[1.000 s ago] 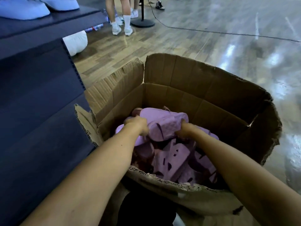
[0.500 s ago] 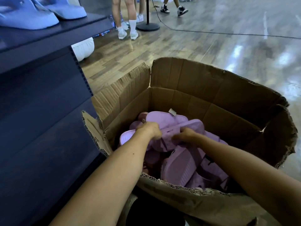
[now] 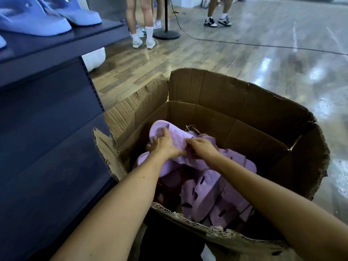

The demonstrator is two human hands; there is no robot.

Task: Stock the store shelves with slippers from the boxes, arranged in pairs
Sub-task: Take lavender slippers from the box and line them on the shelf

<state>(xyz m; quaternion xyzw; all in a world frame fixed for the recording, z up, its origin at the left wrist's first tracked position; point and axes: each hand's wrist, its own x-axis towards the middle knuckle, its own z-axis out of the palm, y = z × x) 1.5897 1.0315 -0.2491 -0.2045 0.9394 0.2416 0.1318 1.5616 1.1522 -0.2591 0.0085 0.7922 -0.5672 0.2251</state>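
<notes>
Head view: your left hand (image 3: 165, 146) and right hand (image 3: 202, 147) both grip one lilac slipper (image 3: 160, 129) inside the box (image 3: 226, 102) (probably pulling it free for pairing)

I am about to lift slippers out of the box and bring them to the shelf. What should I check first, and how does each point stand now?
1. Left hand grips the top lilac slipper: ok.
2. Right hand holds it too: ok, fingers curled at its edge.
3. A matching pair is in hand: cannot tell.
4. Box flaps open, way up free: ok.
5. Free place on the shelf: cannot tell; blue slippers lie on the top board.
6. People away from the path: ok, they stand far behind the box.
</notes>
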